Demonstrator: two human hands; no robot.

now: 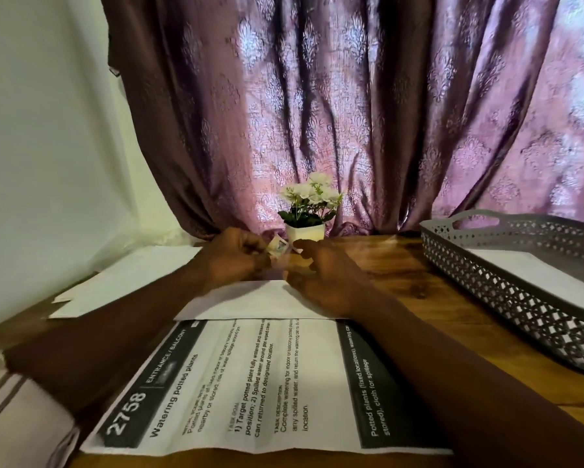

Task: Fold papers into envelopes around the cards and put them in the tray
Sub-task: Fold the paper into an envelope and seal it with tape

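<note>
At twelve o'clock beyond the blank paper [250,300], both hands meet just short of the flower pot [305,231]; left hand [233,256] has its fingers curled, pinching a small card [277,247] clear of the table; right hand [324,282] is just beside the card on its three o'clock side, fingers loosely bent toward it, motion-blurred; whether it grips anything, cannot tell. Blank paper lies flat on the wooden table [402,275] beneath both wrists; printed sheet [250,383] at six o'clock, meeting its near edge; loose white sheets [131,275] at nine o'clock. Grey lattice tray [486,278] at three o'clock, well apart from the hands; a white folded paper [537,268] lies inside it; purple curtain [351,113] hangs behind.
</note>
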